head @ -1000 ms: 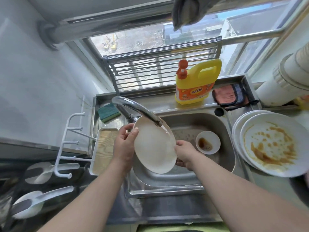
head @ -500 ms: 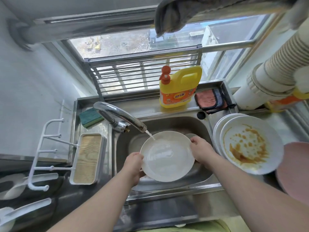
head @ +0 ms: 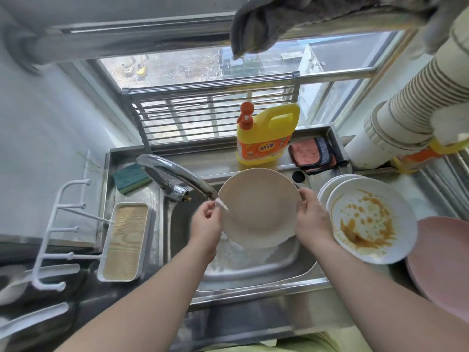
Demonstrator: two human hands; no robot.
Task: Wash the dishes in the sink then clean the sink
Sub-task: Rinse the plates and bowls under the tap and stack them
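While water runs from the faucet (head: 177,176) onto its left edge, the plate (head: 258,207) is held tilted above the sink (head: 253,278), face toward the camera. The right hand (head: 311,219) grips the plate's right rim, fingers curled round the edge with the thumb lying on the near face. The left hand (head: 206,224) sits at the plate's left rim, just below the spout; its fingers are loosely curled with thumb and forefinger close together near the stream, but whether they pinch the rim or merely touch it cannot be told.

Judgement: the step in hand is rinsing this plate. Its visible face appears free of residue, so the rinse looks near complete. Washing overall is at an early stage: just beyond the right hand's knuckles stands a stack of white plates, and the sauce-stained plate (head: 370,219) on top is unwashed. A pink plate (head: 441,260) lies further right.

The next move, by this assessment, calls for turning the rim through the stream with both hands, then setting the plate aside without touching the soiled stack. The sponge (head: 130,177) and detergent bottle (head: 266,135) stand beyond the fingertips, on the ledge, within reach for the next dish. Wet rims may slip; a firm grip is advised.
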